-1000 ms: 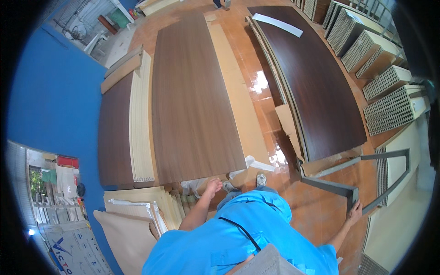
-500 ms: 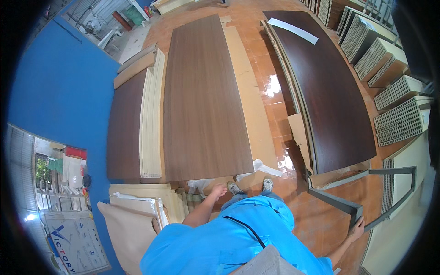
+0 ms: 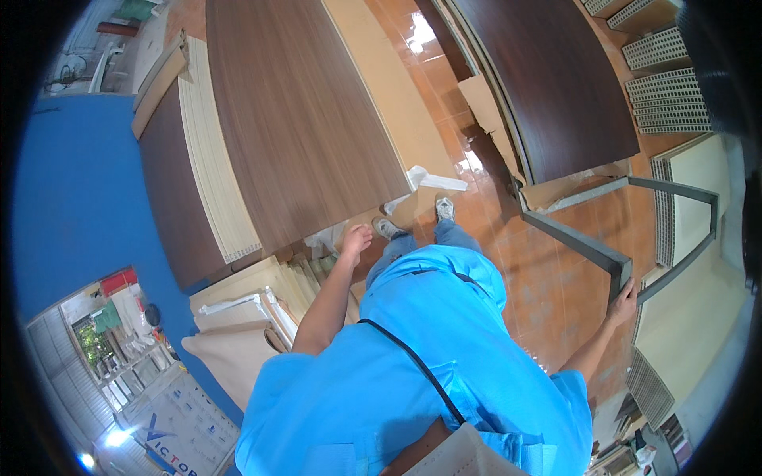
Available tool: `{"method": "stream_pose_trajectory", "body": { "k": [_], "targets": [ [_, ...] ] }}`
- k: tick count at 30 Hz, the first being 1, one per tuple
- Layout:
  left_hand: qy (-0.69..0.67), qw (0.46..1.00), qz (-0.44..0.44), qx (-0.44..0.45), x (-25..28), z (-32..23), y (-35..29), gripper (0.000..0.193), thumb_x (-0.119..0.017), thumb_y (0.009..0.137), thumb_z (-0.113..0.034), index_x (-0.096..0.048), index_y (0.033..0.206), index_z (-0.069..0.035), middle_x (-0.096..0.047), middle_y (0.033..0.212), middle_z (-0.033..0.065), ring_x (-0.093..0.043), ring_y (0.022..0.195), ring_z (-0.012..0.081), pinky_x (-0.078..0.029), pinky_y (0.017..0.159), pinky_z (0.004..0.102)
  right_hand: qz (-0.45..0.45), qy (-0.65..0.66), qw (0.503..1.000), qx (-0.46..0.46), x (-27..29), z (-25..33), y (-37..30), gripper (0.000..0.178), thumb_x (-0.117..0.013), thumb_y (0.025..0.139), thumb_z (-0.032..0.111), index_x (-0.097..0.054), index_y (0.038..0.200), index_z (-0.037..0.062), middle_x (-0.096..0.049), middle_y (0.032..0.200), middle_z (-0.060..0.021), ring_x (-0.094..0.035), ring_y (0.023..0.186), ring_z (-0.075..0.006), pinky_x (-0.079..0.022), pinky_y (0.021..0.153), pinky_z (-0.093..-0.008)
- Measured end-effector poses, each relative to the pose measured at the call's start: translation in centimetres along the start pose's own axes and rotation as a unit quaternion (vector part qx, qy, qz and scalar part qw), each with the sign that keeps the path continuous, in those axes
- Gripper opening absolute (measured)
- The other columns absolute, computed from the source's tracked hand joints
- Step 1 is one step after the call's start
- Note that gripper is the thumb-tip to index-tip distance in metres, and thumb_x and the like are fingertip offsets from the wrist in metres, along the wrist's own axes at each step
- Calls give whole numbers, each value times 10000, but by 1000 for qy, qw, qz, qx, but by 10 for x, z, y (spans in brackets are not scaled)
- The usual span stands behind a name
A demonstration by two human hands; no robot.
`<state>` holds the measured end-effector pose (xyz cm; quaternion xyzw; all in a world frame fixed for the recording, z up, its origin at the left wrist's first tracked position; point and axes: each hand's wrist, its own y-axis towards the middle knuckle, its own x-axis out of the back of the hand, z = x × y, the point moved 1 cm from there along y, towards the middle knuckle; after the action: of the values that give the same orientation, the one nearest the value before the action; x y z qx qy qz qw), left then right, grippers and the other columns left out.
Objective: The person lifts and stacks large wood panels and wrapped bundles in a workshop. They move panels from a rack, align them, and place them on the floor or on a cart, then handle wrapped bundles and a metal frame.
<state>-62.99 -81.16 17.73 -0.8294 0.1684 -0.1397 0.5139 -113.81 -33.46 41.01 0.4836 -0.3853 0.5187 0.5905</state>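
My right hand [image 3: 625, 303] is closed around one corner of a grey rectangular frame [image 3: 583, 242], which looks like metal. The frame stands at my right, its far end close to a stack topped with a dark brown panel [image 3: 548, 87]. In front of my body hangs my left hand [image 3: 357, 239], its fingers loosely curled with nothing visible in them. That hand is nearest the front end of a long brown wood-grain panel [image 3: 305, 119], apart from it. Scraps of white wrapping [image 3: 432, 180] lie by the panel's corner, just beyond my shoes.
Cream sheets [image 3: 210, 151] are stacked along the left, near a blue wall [image 3: 75, 182]. More sheets and wrapping [image 3: 238, 325] lie at my left side. Hollow-core panels [image 3: 671, 99] stand along the right. The tiled floor [image 3: 540, 293] is shiny.
The view has tilted and turned, so the panels sit higher and farther left in the picture. My right hand keeps its grip on the grey frame. My left hand remains loosely curled.
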Motion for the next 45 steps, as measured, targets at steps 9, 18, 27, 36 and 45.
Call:
{"method": "stream_pose_trajectory", "body": {
  "k": [9,18,27,36,45],
  "targets": [
    [-54,998,-36,12,12,31,-2,269,-554,901,-293,-566,1071,-85,-606,936,34,-565,819,130,-477,760,297,23,124,991,-45,-4,-4,17,557,-436,947,462,-619,1114,-37,-651,1098,-165,-610,971,-288,-454,842,-358],
    [-114,991,-61,-28,9,26,-15,328,-539,918,-313,-546,1142,-73,-616,1002,72,-593,876,162,-491,781,312,30,332,905,265,-101,247,-2,228,-562,931,173,-617,1025,-27,-632,959,-112,-581,881,-203,-467,811,-315],
    [-301,940,-149,-65,2,106,-44,307,-522,922,-296,-538,1117,-59,-635,995,99,-620,867,194,-502,742,337,608,199,682,354,-222,349,-171,268,-558,916,211,-609,1038,-21,-655,903,-97,-596,809,-159,-477,717,-317],
    [-328,915,-221,81,-36,286,-87,179,-544,813,-195,-596,750,-35,-585,646,103,-545,497,194,-414,428,339,582,-95,613,526,-272,318,-216,374,-556,862,374,-664,1007,46,-678,862,-182,-665,790,-295,-506,725,-397],
    [-247,960,-128,24,-25,214,-42,213,-537,871,-211,-633,901,-24,-614,758,78,-564,619,189,-448,521,331,662,123,726,136,-311,268,-184,245,-552,848,181,-620,927,-41,-630,711,-137,-626,577,-203,-509,494,-313]
  ]
}}
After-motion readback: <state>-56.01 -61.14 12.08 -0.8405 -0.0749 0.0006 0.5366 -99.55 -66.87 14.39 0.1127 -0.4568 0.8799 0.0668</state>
